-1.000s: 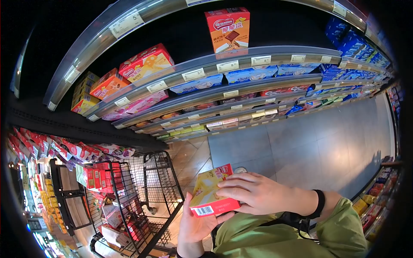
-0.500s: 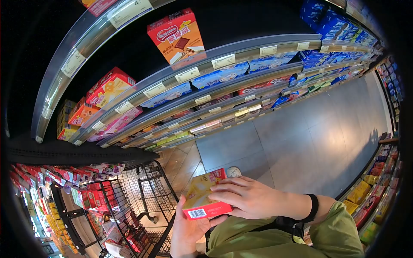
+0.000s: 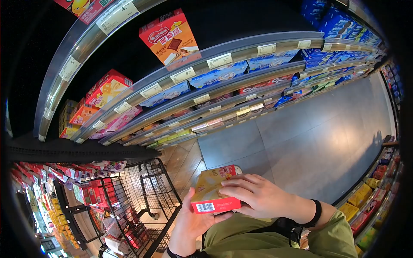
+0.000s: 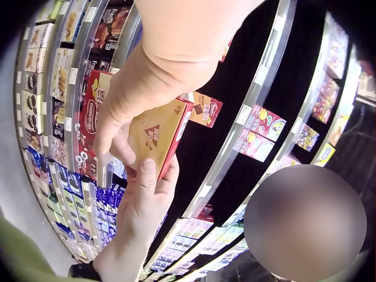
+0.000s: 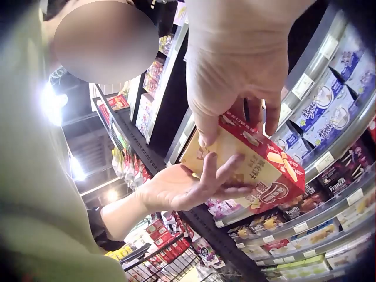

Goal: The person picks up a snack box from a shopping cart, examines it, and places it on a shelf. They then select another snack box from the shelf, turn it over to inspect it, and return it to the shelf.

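Head view: both hands hold a yellow-and-red box (image 3: 209,191) low and near, just right of the wire cart (image 3: 142,193). The left hand (image 3: 193,223) cradles it from beneath, palm up, thumb against its left side. The right hand (image 3: 258,198) grips its right end, fingers bent across the top face. The palm hides the box's underside, and its print is too small to read.

Setting: supermarket aisle. Evidence: tiered shelves (image 3: 258,41) curving across the upper frame, edged with price tags (image 3: 219,61); rows of boxed biscuits (image 3: 170,36) in red, orange and blue; wire shopping cart (image 3: 144,193) at lower left; grey tiled floor (image 3: 309,142) at centre right.
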Tool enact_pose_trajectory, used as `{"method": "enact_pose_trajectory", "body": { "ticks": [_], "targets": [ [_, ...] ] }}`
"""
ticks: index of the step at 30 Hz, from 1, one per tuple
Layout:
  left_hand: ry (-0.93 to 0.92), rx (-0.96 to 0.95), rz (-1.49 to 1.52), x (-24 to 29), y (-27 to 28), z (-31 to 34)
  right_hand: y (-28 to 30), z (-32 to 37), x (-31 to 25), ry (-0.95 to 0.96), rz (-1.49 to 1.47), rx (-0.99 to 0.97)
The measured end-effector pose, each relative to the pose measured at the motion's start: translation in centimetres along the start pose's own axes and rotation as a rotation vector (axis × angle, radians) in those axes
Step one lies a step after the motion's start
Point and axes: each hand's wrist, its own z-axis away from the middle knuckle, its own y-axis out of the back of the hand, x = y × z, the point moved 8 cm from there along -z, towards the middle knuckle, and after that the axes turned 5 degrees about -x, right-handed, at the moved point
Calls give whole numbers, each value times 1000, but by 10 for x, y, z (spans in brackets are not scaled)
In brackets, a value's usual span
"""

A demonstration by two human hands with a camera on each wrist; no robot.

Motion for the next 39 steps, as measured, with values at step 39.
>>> {"method": "enact_pose_trajectory", "body": {
  "ticks": [39],
  "targets": [
    [-11, 93, -40, -8, -5, -3, 2, 10, 0, -22, -22, 14]
  ]
}}
